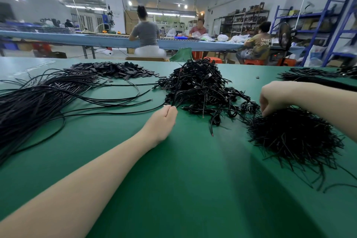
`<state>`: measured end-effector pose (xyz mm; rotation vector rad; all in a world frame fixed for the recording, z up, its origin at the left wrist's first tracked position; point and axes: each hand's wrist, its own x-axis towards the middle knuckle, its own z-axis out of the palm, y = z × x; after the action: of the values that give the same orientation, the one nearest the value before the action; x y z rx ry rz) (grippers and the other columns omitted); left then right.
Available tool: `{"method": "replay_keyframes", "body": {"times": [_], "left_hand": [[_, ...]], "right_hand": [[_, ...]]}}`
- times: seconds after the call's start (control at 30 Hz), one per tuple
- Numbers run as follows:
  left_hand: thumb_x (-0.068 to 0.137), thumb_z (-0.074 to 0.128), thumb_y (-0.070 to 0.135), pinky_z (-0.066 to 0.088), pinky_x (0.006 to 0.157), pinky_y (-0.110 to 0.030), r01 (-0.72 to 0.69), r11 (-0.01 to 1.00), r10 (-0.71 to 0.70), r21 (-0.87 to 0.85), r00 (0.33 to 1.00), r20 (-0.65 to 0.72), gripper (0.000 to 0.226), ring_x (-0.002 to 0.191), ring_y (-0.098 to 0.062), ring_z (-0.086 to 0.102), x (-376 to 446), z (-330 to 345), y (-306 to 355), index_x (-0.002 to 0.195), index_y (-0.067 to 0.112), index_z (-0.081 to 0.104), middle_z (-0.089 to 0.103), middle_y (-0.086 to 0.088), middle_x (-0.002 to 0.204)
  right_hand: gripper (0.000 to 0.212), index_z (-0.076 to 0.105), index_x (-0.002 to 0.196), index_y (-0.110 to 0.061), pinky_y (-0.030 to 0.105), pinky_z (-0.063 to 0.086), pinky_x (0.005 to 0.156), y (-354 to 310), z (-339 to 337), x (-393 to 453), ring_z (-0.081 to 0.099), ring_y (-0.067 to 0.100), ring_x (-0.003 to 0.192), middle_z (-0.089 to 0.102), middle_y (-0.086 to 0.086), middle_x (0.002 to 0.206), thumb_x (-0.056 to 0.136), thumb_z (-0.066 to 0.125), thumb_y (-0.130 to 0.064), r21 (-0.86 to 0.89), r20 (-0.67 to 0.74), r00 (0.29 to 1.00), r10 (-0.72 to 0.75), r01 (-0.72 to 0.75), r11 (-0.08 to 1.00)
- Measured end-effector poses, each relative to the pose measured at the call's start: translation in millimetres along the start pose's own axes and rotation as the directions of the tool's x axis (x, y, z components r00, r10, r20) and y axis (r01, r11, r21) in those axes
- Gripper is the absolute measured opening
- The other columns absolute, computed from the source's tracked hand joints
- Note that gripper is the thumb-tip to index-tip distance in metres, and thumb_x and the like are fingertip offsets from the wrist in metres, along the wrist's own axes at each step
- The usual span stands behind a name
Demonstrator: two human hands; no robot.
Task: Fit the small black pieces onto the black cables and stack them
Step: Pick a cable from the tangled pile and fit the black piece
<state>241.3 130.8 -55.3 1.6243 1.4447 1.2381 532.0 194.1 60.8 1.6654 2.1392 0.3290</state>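
Black on green pretty much everywhere, so bear with me. Left hand (164,116) sits in the middle of the table, fingers curled together and pinching one thin cable (174,100) at the near-left edge of the tangled cable heap (199,87). That cable loops up and away from the fingertips toward the far side, into the tangle, so I'd guess it has to be drawn back toward the near edge to come free.

Right hand (274,98) is off to the right, fingers curled down and picking into the top far edge of the bristly pile of short black pieces (291,135). Can't tell whether it actually has one pinched, the fingertips are buried in the stuff.

So the key bit: cable end in the left hand, piece under the right hand, well apart, with the near tail of the tangle lying between them. The hands will have to meet somewhere, and the open green mat (193,179) near the person is the obvious spot, plenty of free room there. The piece needs lining up with the cable's long axis to slide on, I reckon.

Further out: a big sheaf of long straight cables (38,102) fans across the left side, probably the stack. A flat heap of small black tabs (114,70) lies at the far left, and more cables (309,75) at the far right edge. Snag risk is the tangle dragging along.
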Motion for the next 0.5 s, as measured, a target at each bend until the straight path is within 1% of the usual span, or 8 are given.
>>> {"method": "replay_keyframes", "body": {"times": [0.1, 0.17, 0.23, 0.3, 0.33, 0.4, 0.47, 0.5], "left_hand": [[0.097, 0.034, 0.030, 0.026, 0.056, -0.031, 0.011, 1.000, -0.010, -0.027, 1.000, 0.028, 0.026, 0.054, -0.014, 0.027, 2, -1, -1, 0.075, 0.017, 0.037, 0.035, 0.009, 0.058], [0.103, 0.031, 0.031, 0.028, 0.052, -0.025, 0.013, 0.997, -0.008, -0.072, 0.998, 0.062, 0.030, 0.051, -0.010, 0.028, 4, -2, 0, 0.077, 0.016, 0.038, 0.034, 0.008, 0.060], [0.105, 0.029, 0.029, 0.028, 0.048, -0.018, 0.026, 0.989, -0.012, -0.146, 0.996, 0.092, 0.030, 0.051, -0.007, 0.027, 4, -6, 3, 0.079, 0.015, 0.038, 0.032, 0.007, 0.061], [0.105, 0.029, 0.026, 0.029, 0.045, -0.015, 0.036, 0.979, -0.015, -0.198, 0.994, 0.107, 0.028, 0.050, -0.005, 0.028, 4, -9, 4, 0.081, 0.014, 0.038, 0.031, 0.006, 0.062], [0.105, 0.030, 0.025, 0.029, 0.045, -0.014, 0.039, 0.977, -0.016, -0.211, 0.994, 0.108, 0.028, 0.049, -0.004, 0.028, 4, -9, 4, 0.081, 0.014, 0.039, 0.031, 0.005, 0.063], [0.105, 0.031, 0.024, 0.030, 0.044, -0.014, 0.039, 0.974, -0.017, -0.221, 0.995, 0.100, 0.027, 0.048, -0.003, 0.029, 5, -10, 4, 0.082, 0.013, 0.040, 0.031, 0.005, 0.063], [0.105, 0.032, 0.023, 0.030, 0.044, -0.014, 0.030, 0.977, -0.012, -0.211, 0.996, 0.084, 0.027, 0.049, -0.005, 0.030, 5, -10, 5, 0.081, 0.013, 0.039, 0.031, 0.004, 0.064], [0.105, 0.033, 0.023, 0.030, 0.044, -0.015, 0.021, 0.981, -0.007, -0.193, 0.997, 0.075, 0.027, 0.050, -0.006, 0.029, 5, -10, 5, 0.080, 0.013, 0.038, 0.032, 0.003, 0.064]], "right_hand": [[0.019, 0.073, 0.093, -0.027, 0.024, 0.051, 0.079, 0, 0, -1, 0.058, 0.010, 0.079, 0.062, -0.013, 0.077, 0.082, 0.070, -0.042, 0.036, -0.053, 0.999, -0.002, 0.004, 0.999], [0.021, 0.074, 0.095, -0.022, 0.025, 0.049, 0.075, -1, -4, -1, 0.059, 0.011, 0.078, 0.064, -0.011, 0.077, 0.084, 0.070, -0.039, 0.126, -0.132, 0.991, 0.014, 0.003, 0.992], [0.023, 0.075, 0.097, -0.016, 0.025, 0.048, 0.073, -6, -10, -2, 0.061, 0.013, 0.076, 0.067, -0.007, 0.079, 0.086, 0.068, -0.036, 0.258, -0.245, 0.969, 0.036, 0.029, 0.966], [0.022, 0.075, 0.093, -0.013, 0.026, 0.051, 0.068, -17, -17, -4, 0.064, 0.013, 0.070, 0.071, -0.002, 0.078, 0.087, 0.068, -0.033, 0.424, -0.423, 0.902, 0.081, 0.118, 0.898], [0.019, 0.074, 0.090, -0.014, 0.023, 0.052, 0.063, -27, -21, -7, 0.065, 0.011, 0.065, 0.071, -0.002, 0.073, 0.086, 0.069, -0.032, 0.520, -0.507, 0.855, 0.108, 0.204, 0.829], [0.015, 0.073, 0.087, -0.014, 0.020, 0.055, 0.058, -56, -28, -17, 0.068, 0.008, 0.059, 0.071, -0.005, 0.065, 0.084, 0.072, -0.029, 0.684, -0.586, 0.800, 0.129, 0.402, 0.609], [0.012, 0.070, 0.087, -0.014, 0.023, 0.058, 0.061, -90, -34, -24, 0.070, 0.007, 0.063, 0.072, -0.004, 0.068, 0.083, 0.073, -0.025, 0.760, -0.594, 0.799, 0.091, 0.520, 0.391], [0.010, 0.068, 0.086, -0.016, 0.025, 0.059, 0.062, -107, -36, -26, 0.071, 0.007, 0.065, 0.073, -0.004, 0.071, 0.083, 0.074, -0.023, 0.771, -0.596, 0.800, 0.070, 0.546, 0.327]]}}
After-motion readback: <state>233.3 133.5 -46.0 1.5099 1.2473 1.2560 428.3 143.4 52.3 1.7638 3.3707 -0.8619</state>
